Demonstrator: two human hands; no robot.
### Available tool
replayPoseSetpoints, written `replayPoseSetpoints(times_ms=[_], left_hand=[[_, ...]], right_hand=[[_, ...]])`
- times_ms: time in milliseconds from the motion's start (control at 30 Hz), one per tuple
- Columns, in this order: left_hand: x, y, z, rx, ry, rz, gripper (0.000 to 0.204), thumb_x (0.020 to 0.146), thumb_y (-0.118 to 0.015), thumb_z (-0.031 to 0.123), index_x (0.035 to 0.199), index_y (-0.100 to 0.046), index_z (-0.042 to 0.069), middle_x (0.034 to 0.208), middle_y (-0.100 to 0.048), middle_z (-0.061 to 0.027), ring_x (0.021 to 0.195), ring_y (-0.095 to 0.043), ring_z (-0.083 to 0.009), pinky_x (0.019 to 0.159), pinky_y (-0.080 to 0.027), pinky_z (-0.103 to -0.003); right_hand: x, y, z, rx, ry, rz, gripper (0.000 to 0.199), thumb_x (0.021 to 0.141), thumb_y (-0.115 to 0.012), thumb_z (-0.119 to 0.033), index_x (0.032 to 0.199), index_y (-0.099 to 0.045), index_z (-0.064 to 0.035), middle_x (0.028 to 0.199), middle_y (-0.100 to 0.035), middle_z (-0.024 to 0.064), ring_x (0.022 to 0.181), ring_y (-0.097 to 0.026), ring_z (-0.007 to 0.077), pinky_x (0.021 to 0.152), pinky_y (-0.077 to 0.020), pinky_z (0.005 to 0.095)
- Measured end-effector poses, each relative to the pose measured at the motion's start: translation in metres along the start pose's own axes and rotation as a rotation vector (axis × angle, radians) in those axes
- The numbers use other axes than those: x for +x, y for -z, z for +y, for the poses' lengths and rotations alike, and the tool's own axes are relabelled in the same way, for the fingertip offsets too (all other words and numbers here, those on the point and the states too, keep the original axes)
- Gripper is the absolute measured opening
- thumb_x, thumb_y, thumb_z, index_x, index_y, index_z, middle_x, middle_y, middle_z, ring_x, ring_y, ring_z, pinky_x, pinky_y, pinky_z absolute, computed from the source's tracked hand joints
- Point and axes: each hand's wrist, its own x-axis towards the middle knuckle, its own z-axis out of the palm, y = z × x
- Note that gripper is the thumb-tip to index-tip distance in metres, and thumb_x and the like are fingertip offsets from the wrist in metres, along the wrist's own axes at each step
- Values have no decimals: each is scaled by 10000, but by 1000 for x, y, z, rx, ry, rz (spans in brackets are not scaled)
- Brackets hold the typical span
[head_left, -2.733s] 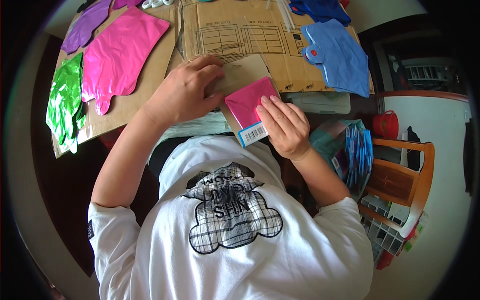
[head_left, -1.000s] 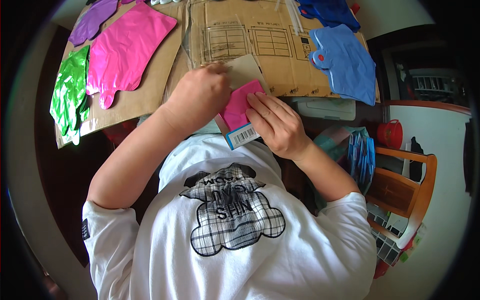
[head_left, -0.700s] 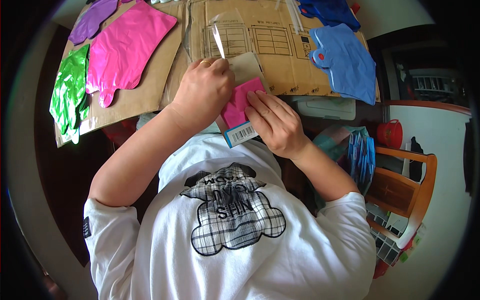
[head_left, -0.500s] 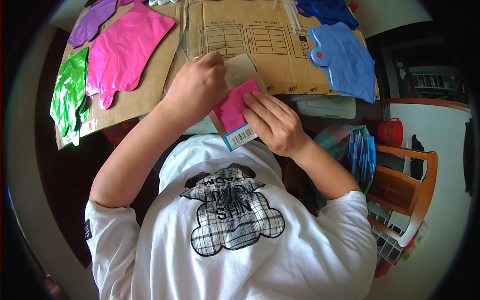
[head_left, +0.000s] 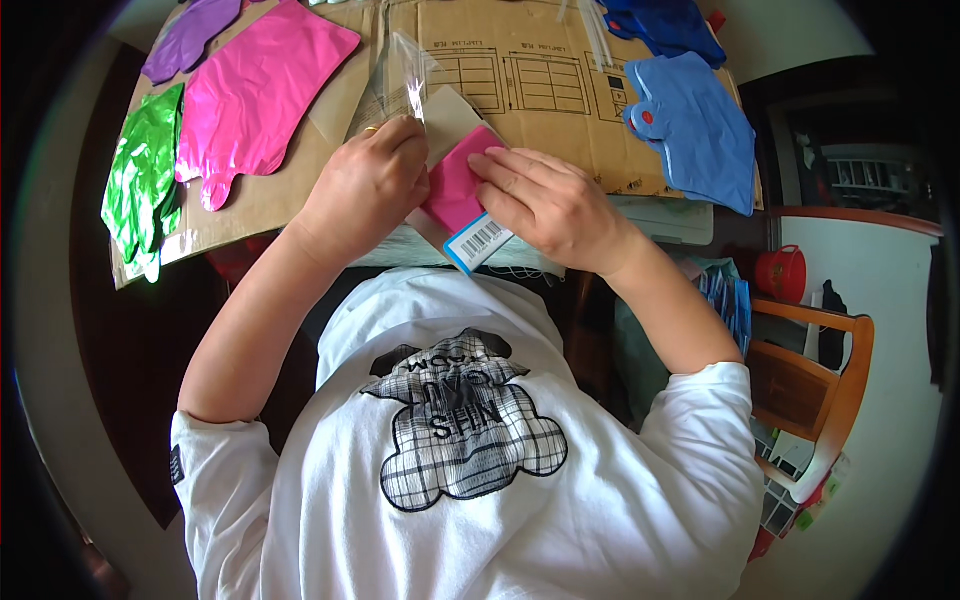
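My left hand (head_left: 375, 180) is closed, its fingers pinching a clear plastic bag (head_left: 412, 75) that stands up above the knuckles. A folded pink sheet, probably a foil balloon (head_left: 455, 185), lies on a pale card (head_left: 447, 118) with a blue-edged barcode flap (head_left: 478, 243) at the near end. Across its right side my right hand (head_left: 555, 205) presses with the fingers together, gripping sheet and card; the thumb is hidden. Both hands are close together, just over the near edge of the cardboard.
Flattened cardboard (head_left: 560, 140) covers the table. Flat foil shapes lie on it: pink (head_left: 265, 95), green (head_left: 145, 175), purple (head_left: 190, 40), light blue (head_left: 695, 125) and dark blue (head_left: 665, 28). To the right are a wooden chair (head_left: 810, 375), a red bucket (head_left: 780, 273) and blue packets (head_left: 728, 305).
Both hands have shifted slightly left and away from my body with the folded pink balloon and card. The clear bag now stands visible above my left hand.
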Motion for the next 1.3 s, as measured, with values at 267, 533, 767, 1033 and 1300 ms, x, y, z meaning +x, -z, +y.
replayPoseSetpoints(times_ms=[267,533,767,1033,1300], left_hand=[[3,7,-10,38,-44,-100,157,709,-670,59,809,-556,14,866,-546,-109,762,-609,-294,695,-527,-380],[17,-1,11,-36,-97,-201,160,734,-674,43,860,-591,-9,1011,-618,-133,873,-643,-297,761,-545,-376],[40,-23,4,-194,-154,-103,177,685,-658,-11,862,-642,0,1026,-633,-148,1086,-595,-343,1006,-465,-442],[44,-11,-9,-323,-14,-167,128,690,-658,-45,813,-631,-24,1068,-652,-153,1164,-574,-355,950,-503,-418],[44,-15,-16,-203,-167,-104,89,702,-685,-13,775,-634,-10,1088,-651,-142,1177,-571,-344,959,-500,-413]], right_hand=[[6,-1,-3,12,-15,-50,262,812,-549,-142,1034,-589,-7,1160,-627,161,1083,-607,297,963,-486,406],[-14,16,-33,-76,-149,-110,303,815,-541,-152,1056,-577,27,1140,-615,217,1050,-605,362,949,-491,447],[-29,7,-36,-195,-198,-62,307,839,-530,-154,1074,-566,40,1173,-596,256,1066,-599,400,968,-482,471],[-15,-6,-17,-230,-156,-16,360,853,-524,-115,1178,-577,31,1222,-594,219,1131,-582,369,971,-487,454],[-7,-16,-14,-263,-151,14,309,817,-534,-152,1055,-592,36,1151,-595,240,1071,-573,386,952,-476,456]])
